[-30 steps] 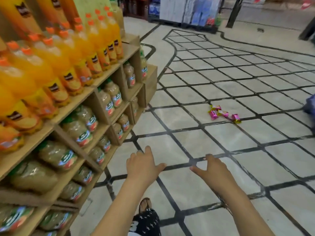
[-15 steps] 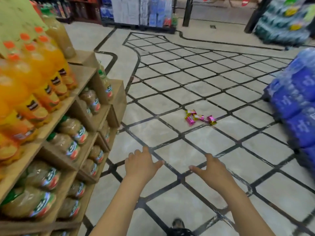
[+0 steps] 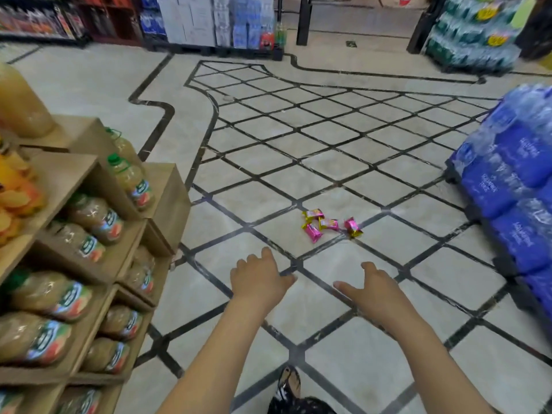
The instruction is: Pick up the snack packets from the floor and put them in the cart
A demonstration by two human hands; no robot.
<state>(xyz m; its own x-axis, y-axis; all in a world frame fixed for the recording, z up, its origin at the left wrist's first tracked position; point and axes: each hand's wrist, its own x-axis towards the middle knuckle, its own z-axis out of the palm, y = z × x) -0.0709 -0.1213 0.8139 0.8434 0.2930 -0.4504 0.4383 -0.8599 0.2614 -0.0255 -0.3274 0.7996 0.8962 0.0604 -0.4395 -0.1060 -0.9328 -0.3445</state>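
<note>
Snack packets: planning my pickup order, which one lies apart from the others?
The pink packet farthest right, lying alone; the other three cluster close together on its left.

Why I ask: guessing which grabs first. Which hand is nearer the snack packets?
Right, narrowly: the right hand is short of the snack packets, slightly right; left hand is short, farther left.

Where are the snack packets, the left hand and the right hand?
snack packets [image 3: 328, 224]: head view, on the middle yellow wrapper of the cluster.
left hand [image 3: 259, 279]: head view, on the back of the hand.
right hand [image 3: 377, 289]: head view, on the back of the hand.
</note>
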